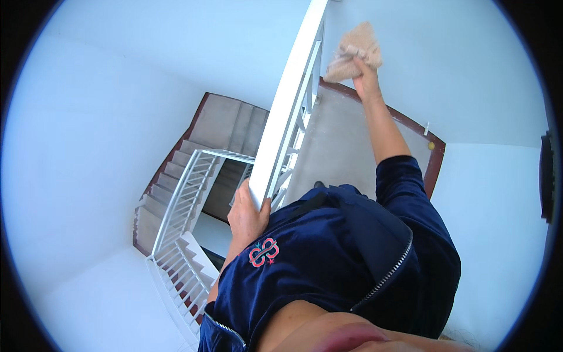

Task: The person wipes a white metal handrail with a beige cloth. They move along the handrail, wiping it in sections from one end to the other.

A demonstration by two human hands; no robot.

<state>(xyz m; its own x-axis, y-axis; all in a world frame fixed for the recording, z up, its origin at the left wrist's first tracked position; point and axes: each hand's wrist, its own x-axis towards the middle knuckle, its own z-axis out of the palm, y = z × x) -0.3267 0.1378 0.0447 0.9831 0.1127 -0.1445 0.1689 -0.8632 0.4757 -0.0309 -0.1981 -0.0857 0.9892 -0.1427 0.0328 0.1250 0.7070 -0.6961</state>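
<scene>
A white handrail runs away from me along the top of a stairwell railing. My left hand is wrapped round its near end, thumb on one side and fingers on the other. Out ahead on the right, my right hand grips a crumpled beige cloth, pinched between thumb and fingers. The cloth is held up in front of the pale wall, to the right of the handrail's far part. From this view I cannot tell whether it touches the wall.
Left of the handrail the stairwell drops to lower steps with a white lower railing. Grey landing floor lies to the right, edged by a dark red skirting. A small yellow round thing shows near its corner.
</scene>
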